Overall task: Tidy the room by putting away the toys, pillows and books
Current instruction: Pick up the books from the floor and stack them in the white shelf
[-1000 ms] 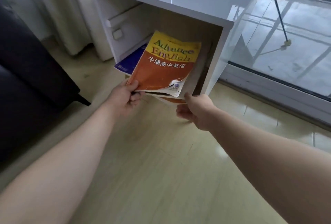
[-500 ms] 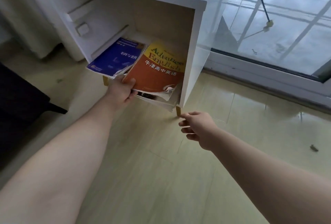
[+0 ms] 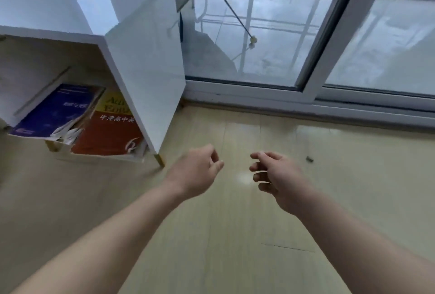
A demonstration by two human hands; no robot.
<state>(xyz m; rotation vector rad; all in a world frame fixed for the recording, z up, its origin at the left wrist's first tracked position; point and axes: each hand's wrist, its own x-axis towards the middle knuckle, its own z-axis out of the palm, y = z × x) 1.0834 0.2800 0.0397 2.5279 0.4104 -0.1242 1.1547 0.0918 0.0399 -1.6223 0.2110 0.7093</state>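
Note:
An orange and yellow English textbook (image 3: 108, 132) lies in the open compartment of a white cabinet (image 3: 146, 63) at the left, on top of other books. A blue book (image 3: 54, 112) lies beside it on the left, jutting out over the compartment's front edge. My left hand (image 3: 195, 171) hovers over the wooden floor to the right of the cabinet's leg, fingers loosely curled, holding nothing. My right hand (image 3: 275, 178) hangs next to it, fingers relaxed, holding nothing.
A sliding glass door (image 3: 329, 34) with a white frame runs along the back and right. A gold cabinet leg (image 3: 159, 160) stands on the light wooden floor (image 3: 235, 235). A small dark speck (image 3: 309, 159) lies on the floor at the right.
My left hand has let go of the orange textbook and drawn back to the right. The textbook now rests in the cabinet. The view has swung right towards the glass door.

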